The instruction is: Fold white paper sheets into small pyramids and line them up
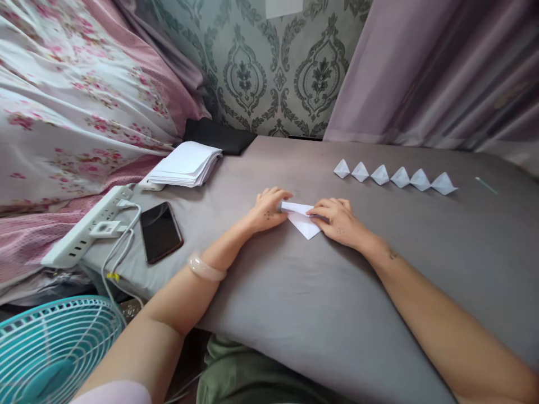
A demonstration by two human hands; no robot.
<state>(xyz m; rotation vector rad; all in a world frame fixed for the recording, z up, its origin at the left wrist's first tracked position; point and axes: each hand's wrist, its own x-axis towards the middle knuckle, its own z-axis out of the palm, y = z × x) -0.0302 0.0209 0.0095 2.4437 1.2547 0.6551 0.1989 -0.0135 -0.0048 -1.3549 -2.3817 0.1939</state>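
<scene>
Between my two hands a partly folded sheet of white paper (306, 227) lies on the grey cloth, one corner pointing toward me and a folded band along its far side. My left hand (269, 210) grips the band's left end, with thumb and fingers closed around it. At the other end, my right hand (337, 220) has its fingers closed on the paper's right side. Part of the sheet is hidden under the fingers. Beyond my right hand, several small folded white paper shapes (380, 175) stand in a row.
Left of my hands are a stack of white paper (185, 164), a black phone (160, 232) and a white power strip (90, 227) with cables. A black folded item (221, 136) lies behind the stack. A turquoise fan (59, 348) stands at lower left. A thin stick (486, 185) lies far right.
</scene>
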